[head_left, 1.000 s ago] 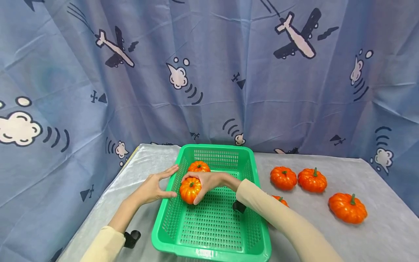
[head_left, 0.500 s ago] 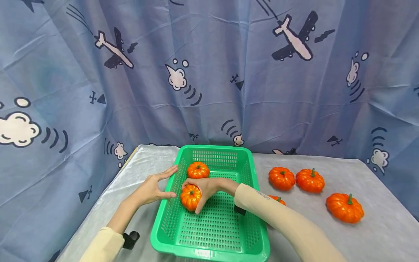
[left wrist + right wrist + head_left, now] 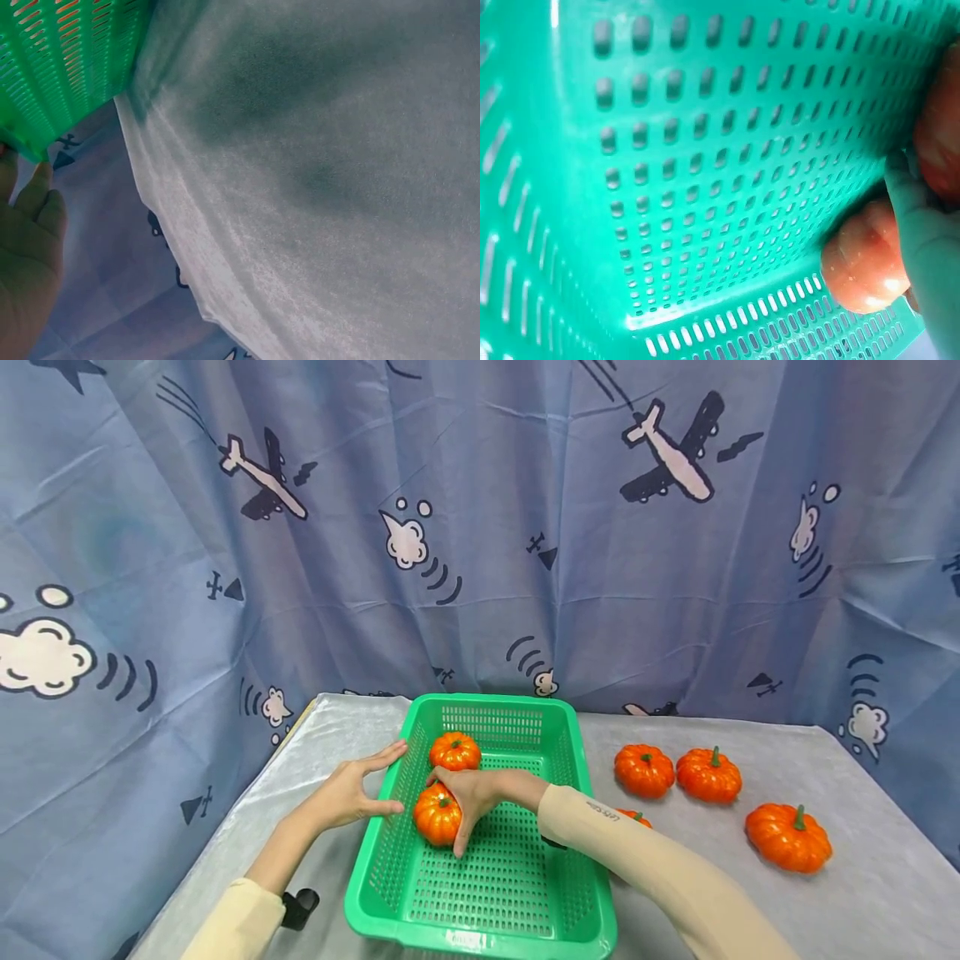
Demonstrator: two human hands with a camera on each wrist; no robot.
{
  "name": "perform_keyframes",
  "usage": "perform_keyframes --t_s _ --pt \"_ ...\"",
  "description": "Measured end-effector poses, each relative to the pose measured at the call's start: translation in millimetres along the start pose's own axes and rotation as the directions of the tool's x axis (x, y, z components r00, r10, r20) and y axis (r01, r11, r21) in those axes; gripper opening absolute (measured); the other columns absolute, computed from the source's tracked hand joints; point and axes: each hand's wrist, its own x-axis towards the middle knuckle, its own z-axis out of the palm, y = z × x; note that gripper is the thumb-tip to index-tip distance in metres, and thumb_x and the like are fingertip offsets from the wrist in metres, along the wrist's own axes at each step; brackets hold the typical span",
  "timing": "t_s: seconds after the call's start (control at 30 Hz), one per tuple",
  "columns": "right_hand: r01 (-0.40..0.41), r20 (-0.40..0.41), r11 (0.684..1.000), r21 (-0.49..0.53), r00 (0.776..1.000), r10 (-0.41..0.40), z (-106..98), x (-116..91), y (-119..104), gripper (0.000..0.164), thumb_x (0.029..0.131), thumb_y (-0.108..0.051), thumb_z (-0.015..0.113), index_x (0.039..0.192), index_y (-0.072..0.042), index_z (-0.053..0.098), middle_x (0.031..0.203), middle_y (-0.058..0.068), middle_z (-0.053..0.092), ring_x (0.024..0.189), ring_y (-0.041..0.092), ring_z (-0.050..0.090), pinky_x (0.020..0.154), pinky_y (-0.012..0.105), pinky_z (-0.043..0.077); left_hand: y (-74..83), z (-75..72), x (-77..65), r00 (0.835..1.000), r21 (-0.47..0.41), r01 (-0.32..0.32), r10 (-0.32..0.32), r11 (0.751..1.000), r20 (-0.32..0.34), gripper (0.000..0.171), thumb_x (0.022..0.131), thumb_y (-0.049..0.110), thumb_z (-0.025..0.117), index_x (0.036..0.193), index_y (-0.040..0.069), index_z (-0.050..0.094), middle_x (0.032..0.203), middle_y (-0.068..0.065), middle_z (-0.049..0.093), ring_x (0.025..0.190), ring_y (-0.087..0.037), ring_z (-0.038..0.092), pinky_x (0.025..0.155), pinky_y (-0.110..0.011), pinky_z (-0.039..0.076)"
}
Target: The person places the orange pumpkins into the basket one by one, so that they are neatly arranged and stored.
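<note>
A small orange pumpkin (image 3: 435, 817) sits in the green basket (image 3: 480, 939) against its left side. My right hand (image 3: 477, 793) lies against the pumpkin's right side, thumb toward me and fingers at its far side, spread rather than wrapped round it. Behind it in the basket is a second pumpkin (image 3: 455, 751). In the right wrist view a finger (image 3: 904, 187) reaches between the two pumpkins. My left hand (image 3: 348, 795), thumb and fingers apart, touches the basket's left rim from outside; the left wrist view shows its fingertips at the rim.
Right of the basket, three pumpkins (image 3: 644, 771) (image 3: 708, 775) (image 3: 788, 838) stand on the grey-covered table (image 3: 697, 868). Another pumpkin (image 3: 636, 817) is mostly hidden behind my right sleeve. A blue curtain (image 3: 480, 635) with airplane prints hangs behind the table.
My right hand has lowered the pumpkin slightly and nearer to me, then its fingers have loosened and slid to the right off it. The left hand stays at the rim.
</note>
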Motion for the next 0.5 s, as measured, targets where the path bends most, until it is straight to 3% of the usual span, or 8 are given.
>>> perform_keyframes --t_s 0.3,0.5 --pt "0.004 -0.005 1.0 -0.019 1.0 -0.004 -5.0 -4.2 -2.7 0.101 0.061 -0.036 0.091 0.14 -0.013 0.034 0.134 0.003 0.047 0.12 0.014 0.047 0.104 0.03 0.04 3.2 -1.2 2.7 1.0 0.016 -0.009 0.009 1.0 0.012 0.085 0.076 0.028 0.081 0.147 0.008 0.04 0.153 -0.008 0.032 0.133 -0.037 0.038 0.105 -0.054 0.036" --pt "0.001 0.036 1.0 -0.023 0.999 0.0 -14.7 -10.3 -9.1 0.106 0.065 -0.036 0.089 0.149 -0.01 0.028 0.148 0.006 0.037 0.133 0.019 0.038 0.11 0.035 0.034 4.1 -2.4 -0.2 1.0 0.022 0.002 -0.002 1.0 0.014 0.084 0.076 0.028 0.081 0.147 0.009 0.039 0.153 -0.008 0.031 0.129 -0.039 0.042 0.102 -0.056 0.038"
